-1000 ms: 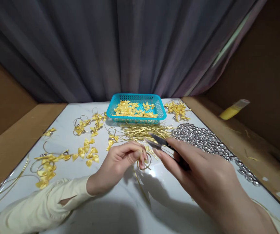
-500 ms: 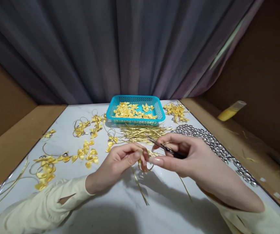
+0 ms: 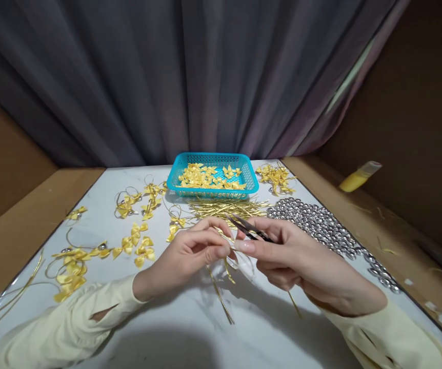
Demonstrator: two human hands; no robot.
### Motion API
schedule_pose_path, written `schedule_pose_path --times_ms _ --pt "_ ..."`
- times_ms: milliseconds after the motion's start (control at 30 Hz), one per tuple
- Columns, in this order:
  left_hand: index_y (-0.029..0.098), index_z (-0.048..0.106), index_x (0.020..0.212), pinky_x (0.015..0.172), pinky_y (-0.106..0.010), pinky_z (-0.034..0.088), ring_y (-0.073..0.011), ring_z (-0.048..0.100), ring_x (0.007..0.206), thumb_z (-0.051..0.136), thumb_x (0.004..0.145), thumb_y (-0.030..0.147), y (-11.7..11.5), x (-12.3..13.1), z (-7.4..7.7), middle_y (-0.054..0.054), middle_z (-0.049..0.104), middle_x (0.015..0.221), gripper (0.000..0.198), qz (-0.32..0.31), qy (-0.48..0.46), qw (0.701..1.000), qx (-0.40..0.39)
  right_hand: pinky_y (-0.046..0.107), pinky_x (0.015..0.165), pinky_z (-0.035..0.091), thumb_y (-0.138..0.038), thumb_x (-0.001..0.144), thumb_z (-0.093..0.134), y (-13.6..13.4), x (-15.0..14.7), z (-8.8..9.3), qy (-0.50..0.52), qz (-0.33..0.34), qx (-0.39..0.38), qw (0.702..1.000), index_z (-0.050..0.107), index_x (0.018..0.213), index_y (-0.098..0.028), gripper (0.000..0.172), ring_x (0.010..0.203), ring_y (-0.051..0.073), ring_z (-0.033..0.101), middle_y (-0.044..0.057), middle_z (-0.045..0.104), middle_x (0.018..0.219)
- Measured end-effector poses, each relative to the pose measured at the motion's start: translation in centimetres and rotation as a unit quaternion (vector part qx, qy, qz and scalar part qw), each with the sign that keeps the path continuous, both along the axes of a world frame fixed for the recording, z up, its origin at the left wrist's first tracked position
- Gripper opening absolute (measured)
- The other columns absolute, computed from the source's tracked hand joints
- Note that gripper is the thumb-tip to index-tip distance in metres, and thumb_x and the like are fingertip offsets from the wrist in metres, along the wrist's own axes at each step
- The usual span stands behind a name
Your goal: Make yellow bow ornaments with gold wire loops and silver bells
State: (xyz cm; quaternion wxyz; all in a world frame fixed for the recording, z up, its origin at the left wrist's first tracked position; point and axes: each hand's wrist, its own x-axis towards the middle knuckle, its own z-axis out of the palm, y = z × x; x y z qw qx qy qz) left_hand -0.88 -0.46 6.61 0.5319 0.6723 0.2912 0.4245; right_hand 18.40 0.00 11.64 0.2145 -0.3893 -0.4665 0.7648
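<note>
My left hand (image 3: 188, 256) is closed, its thumb and fingertips pinching a thin gold cord (image 3: 227, 271) whose end hangs below. Close beside it, my right hand (image 3: 290, 253) grips small dark scissors (image 3: 252, 229), blades pointing up and left. The right thumb and fingertip meet near the cord as well; whether they pinch it I cannot tell. Behind my hands lies a heap of cut gold cords (image 3: 224, 208). Yellow ribbon bows (image 3: 128, 243) are spread on the left, some with cord loops and silver beads.
A blue plastic basket (image 3: 213, 193) at the back contains yellow bows. Many silver beads (image 3: 313, 223) cover the right side of the white table (image 3: 159, 328). More looped bows (image 3: 276, 178) lie right of the basket. A yellow-filled tube (image 3: 359, 177) is at the far right.
My right hand has turned and moved slightly left, bringing the scissors nearer the left fingertips. The cord loop between my hands has shifted, and a cord end now hangs below the left fingertips.
</note>
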Motion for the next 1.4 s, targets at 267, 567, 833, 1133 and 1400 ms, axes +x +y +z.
schedule_pose_path --times_ms 267,567,833,1133,1400 --pt "0.017 0.069 0.078 0.073 -0.026 0.042 -0.0139 0.053 0.080 0.060 0.081 0.028 -0.3 0.3 -0.1 -0.003 0.055 0.082 0.014 0.029 0.051 0.998 -0.001 0.016 0.035 0.017 -0.034 0.075 0.067 -0.7 1.0 -1.5 -0.052 0.026 0.049 0.997 0.056 0.068 -0.013 0.024 0.037 0.002 0.024 -0.010 0.031 0.041" --pt "0.017 0.068 0.084 0.068 -0.023 0.043 -0.0124 0.057 0.075 0.057 0.083 0.024 0.2 0.1 0.8 -0.003 0.066 0.084 0.013 -0.035 0.135 0.989 -0.040 0.016 0.033 0.012 -0.039 0.078 0.063 -1.2 2.2 -2.6 0.023 0.014 -0.060 0.998 0.053 0.058 -0.013 0.034 0.033 0.001 0.015 -0.013 0.020 0.039" --pt "0.017 0.067 0.092 0.063 -0.021 0.042 -0.0122 0.056 0.071 0.055 0.083 0.028 0.0 0.2 0.7 -0.002 0.066 0.082 0.018 -0.017 0.163 0.982 -0.096 0.016 0.034 0.009 -0.036 0.077 0.063 -1.2 3.3 -3.6 0.025 0.003 -0.100 0.995 0.044 0.050 -0.014 0.040 0.034 0.000 0.015 -0.012 0.019 0.039" --pt "0.016 0.067 0.081 0.058 -0.020 0.039 -0.0118 0.052 0.065 0.051 0.085 0.030 -0.4 0.4 1.2 -0.002 0.062 0.071 0.021 -0.010 0.243 0.970 0.024 0.017 0.034 0.009 -0.035 0.076 0.064 -1.0 3.4 -3.4 -0.003 0.046 -0.101 0.994 0.038 0.048 -0.015 0.043 0.034 0.000 0.014 -0.012 0.019 0.038" --pt "0.016 0.067 0.094 0.042 -0.018 0.025 -0.0078 0.031 0.046 0.045 0.088 0.033 -0.6 0.3 0.5 0.006 0.037 0.049 0.029 -0.062 0.270 0.961 0.026 0.017 0.037 0.010 -0.042 0.079 0.060 -1.2 2.7 -3.7 -0.040 0.008 0.003 0.999 0.053 0.068 -0.013 0.032 0.040 0.002 0.015 -0.012 0.021 0.044"
